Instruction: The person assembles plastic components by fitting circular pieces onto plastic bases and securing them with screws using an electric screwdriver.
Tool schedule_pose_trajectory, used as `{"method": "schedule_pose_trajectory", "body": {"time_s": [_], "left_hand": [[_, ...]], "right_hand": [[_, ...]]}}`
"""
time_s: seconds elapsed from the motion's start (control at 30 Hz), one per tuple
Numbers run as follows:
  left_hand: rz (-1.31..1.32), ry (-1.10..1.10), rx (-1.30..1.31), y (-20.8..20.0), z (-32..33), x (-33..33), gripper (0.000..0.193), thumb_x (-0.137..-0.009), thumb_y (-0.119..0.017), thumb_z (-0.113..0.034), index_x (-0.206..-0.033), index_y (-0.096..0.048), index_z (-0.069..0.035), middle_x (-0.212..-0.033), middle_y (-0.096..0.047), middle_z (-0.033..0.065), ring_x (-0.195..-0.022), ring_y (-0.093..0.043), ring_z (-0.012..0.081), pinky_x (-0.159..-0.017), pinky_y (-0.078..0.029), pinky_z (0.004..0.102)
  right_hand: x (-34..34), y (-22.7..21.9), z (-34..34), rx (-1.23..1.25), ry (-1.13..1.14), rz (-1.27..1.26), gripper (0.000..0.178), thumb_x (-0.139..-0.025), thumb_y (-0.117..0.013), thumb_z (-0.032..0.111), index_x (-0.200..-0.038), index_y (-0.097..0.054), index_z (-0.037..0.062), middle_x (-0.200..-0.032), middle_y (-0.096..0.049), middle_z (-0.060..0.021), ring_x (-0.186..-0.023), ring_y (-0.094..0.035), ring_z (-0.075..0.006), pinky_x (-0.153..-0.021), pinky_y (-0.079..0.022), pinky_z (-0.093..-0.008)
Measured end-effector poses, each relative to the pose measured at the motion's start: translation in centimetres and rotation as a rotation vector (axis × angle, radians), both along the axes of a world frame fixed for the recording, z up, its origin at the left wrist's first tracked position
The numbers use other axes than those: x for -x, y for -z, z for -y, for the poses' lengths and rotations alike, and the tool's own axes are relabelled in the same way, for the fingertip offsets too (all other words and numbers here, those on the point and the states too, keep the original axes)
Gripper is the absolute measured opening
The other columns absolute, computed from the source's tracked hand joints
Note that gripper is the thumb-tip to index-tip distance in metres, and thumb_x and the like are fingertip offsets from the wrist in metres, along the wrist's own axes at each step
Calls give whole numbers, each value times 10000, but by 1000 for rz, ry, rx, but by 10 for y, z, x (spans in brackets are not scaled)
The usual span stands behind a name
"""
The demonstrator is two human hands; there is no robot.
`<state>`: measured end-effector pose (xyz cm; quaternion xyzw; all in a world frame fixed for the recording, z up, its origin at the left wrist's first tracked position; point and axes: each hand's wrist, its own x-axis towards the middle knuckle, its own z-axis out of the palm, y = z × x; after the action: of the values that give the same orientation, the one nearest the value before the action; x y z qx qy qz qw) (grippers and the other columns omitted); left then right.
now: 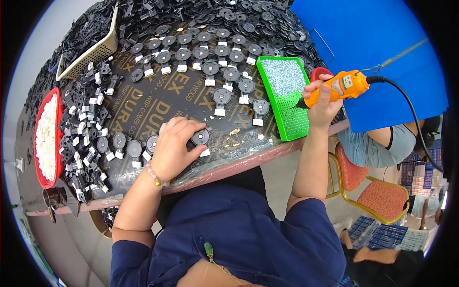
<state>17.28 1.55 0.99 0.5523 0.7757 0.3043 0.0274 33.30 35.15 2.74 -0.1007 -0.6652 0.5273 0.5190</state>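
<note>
My right hand (323,106) is wrapped round an orange electric screwdriver (351,85), which hangs from a spring with a black cord at its back. Its tip is over a green perforated tray (283,125) whose far half is covered with small silvery screws (284,75). On the table near the front edge, my left hand (173,146) has its thumb and fingers around a black disc with a white foot (201,137). A few similar assemblies, such as a disc with a white foot (119,140), sit left of that hand, one partly covered by it.
Several more disc assemblies (221,96) stand in rows beyond my hands. Heaps of black discs and brackets (229,19) fill the far side. At left are a red tray of white pieces (48,138), loose brackets and a beige basket (91,60). A blue panel (377,43) borders the right; a person sits behind.
</note>
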Motion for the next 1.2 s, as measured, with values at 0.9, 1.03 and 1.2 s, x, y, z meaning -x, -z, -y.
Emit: {"method": "schedule_pose_trajectory", "body": {"time_s": [0.9,1.03,1.2], "left_hand": [[53,-58,-131,22,1,-5,459,-750,-836,-260,-1137,-687,-63,-1074,-660,72,-1062,-610,274,-903,-474,403],[58,-66,-141,21,1,-7,468,-742,-838,-254,-1140,-687,-59,-1084,-656,78,-1065,-610,276,-908,-474,404],[80,-68,-112,19,3,-8,475,-741,-839,-258,-1143,-686,-57,-1088,-652,86,-1071,-607,284,-915,-474,410]], "right_hand": [[71,-20,155,81,-691,-26,712,-895,-676,647,-1220,-463,50,-798,-664,-128,-625,-632,-201,-617,-551,-349],[74,-19,158,120,-681,43,699,-890,-684,644,-1189,-457,54,-773,-657,-126,-605,-625,-184,-629,-564,-341],[75,-22,166,150,-706,75,704,-860,-732,636,-1152,-471,51,-764,-657,-128,-607,-635,-189,-619,-566,-324]]}}
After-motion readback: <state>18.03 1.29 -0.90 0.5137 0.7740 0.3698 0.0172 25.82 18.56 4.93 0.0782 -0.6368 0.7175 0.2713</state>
